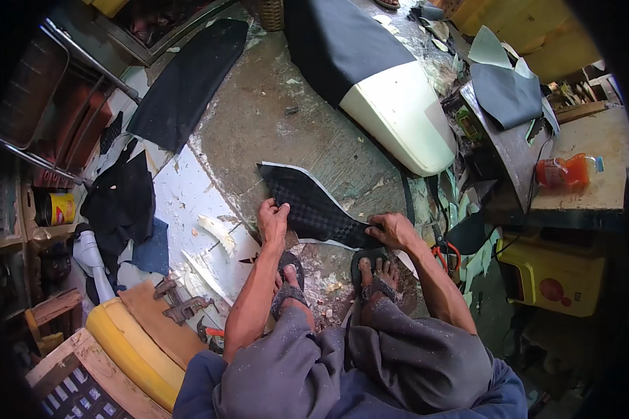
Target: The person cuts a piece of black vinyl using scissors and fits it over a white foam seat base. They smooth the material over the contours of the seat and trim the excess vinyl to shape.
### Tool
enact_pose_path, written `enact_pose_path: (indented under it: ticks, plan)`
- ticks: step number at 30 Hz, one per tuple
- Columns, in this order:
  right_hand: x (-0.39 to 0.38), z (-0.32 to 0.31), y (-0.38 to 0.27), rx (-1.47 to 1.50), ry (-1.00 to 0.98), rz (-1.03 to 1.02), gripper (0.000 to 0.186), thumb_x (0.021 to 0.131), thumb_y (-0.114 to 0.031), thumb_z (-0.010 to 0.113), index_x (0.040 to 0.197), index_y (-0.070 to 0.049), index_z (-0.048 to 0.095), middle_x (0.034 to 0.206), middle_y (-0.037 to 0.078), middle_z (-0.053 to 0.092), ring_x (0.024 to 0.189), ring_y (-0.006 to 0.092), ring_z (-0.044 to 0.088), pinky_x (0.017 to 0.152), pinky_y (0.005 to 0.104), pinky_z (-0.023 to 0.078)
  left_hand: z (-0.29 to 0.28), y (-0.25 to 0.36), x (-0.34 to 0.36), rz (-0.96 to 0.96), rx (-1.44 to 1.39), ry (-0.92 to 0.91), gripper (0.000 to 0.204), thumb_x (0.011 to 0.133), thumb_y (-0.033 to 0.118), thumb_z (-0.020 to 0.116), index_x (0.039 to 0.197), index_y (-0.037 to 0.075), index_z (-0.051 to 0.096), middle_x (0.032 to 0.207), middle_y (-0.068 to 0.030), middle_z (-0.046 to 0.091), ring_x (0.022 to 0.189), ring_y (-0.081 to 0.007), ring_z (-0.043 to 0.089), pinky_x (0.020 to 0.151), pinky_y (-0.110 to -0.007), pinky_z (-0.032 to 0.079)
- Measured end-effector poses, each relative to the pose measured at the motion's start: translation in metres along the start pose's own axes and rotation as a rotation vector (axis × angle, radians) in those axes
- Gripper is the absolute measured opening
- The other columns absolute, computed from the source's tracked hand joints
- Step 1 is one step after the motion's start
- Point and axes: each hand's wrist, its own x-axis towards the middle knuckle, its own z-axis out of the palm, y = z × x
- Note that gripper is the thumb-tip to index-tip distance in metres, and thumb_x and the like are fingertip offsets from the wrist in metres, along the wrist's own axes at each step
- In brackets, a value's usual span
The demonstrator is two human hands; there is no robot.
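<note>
Checkered black upholstery panel [314,213], head view: white-edged, low over floor [258,129], on wearer's side of motorcycle seat [398,112]; cannot tell if fully resting. Left hand [274,218]: fingers mostly closed, thumb and fingers gripping panel's left lower edge. Right hand [393,230]: fingers curled, pinching panel's narrow right end. Seat black on far part, cream at near end. Long black piece [196,80] left of seat. Red-handled scissors [454,256] below seat. Bottle of orange-red liquid [569,172] right of seat.
</note>
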Motion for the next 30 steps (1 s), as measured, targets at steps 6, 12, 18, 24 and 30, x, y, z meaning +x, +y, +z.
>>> enact_pose_path:
  ticks: [6, 12, 18, 24, 30]
  plan:
    - [-0.007, -0.005, 0.013, 0.047, -0.051, -0.055, 0.027, 0.088, -0.029, 0.072, 0.095, -0.003, 0.069, 0.087, 0.021, 0.069, 0.089, 0.0433, 0.067, 0.080, 0.0517, 0.053, 0.023, 0.016, -0.027, -0.142, -0.030, -0.018, 0.031, 0.088, 0.009, 0.074, 0.113, -0.003, 0.061, 0.089, -0.0061, 0.070, 0.070, -0.0127, 0.062, 0.065, -0.026, 0.050]
    - [-0.008, 0.009, 0.018, 0.051, 0.034, -0.190, 0.020, 0.084, -0.019, 0.072, 0.091, 0.000, 0.067, 0.088, 0.022, 0.067, 0.094, 0.0435, 0.064, 0.084, 0.0506, 0.051, 0.015, -0.005, -0.017, 0.008, 0.115, 0.054, 0.023, 0.089, 0.011, 0.074, 0.105, -0.001, 0.066, 0.081, -0.0059, 0.071, 0.068, -0.0120, 0.062, 0.060, -0.029, 0.048]
    - [-0.006, 0.008, 0.021, 0.056, 0.004, -0.114, 0.019, 0.082, -0.017, 0.072, 0.089, 0.000, 0.066, 0.088, 0.021, 0.067, 0.095, 0.0424, 0.064, 0.084, 0.0494, 0.053, 0.016, -0.003, -0.021, 0.104, 0.353, 0.104, 0.024, 0.088, 0.013, 0.075, 0.105, -0.002, 0.066, 0.073, -0.0027, 0.068, 0.062, -0.0096, 0.057, 0.058, -0.028, 0.045]
    - [-0.004, 0.010, 0.023, 0.008, 0.011, -0.139, 0.018, 0.080, -0.016, 0.072, 0.087, 0.000, 0.066, 0.087, 0.022, 0.066, 0.095, 0.0426, 0.064, 0.084, 0.0497, 0.053, 0.021, 0.011, -0.027, 0.124, 0.475, 0.125, 0.025, 0.088, 0.015, 0.075, 0.105, -0.001, 0.066, 0.074, -0.0049, 0.068, 0.063, -0.0134, 0.060, 0.060, -0.032, 0.048]
    - [-0.006, 0.006, 0.021, 0.007, -0.004, -0.132, 0.018, 0.079, -0.016, 0.070, 0.088, -0.001, 0.066, 0.086, 0.022, 0.066, 0.096, 0.0425, 0.064, 0.085, 0.0498, 0.053, 0.030, 0.023, -0.036, 0.099, 0.532, 0.134, 0.031, 0.088, 0.018, 0.075, 0.111, 0.000, 0.066, 0.080, -0.0075, 0.070, 0.070, -0.0188, 0.065, 0.068, -0.035, 0.052]
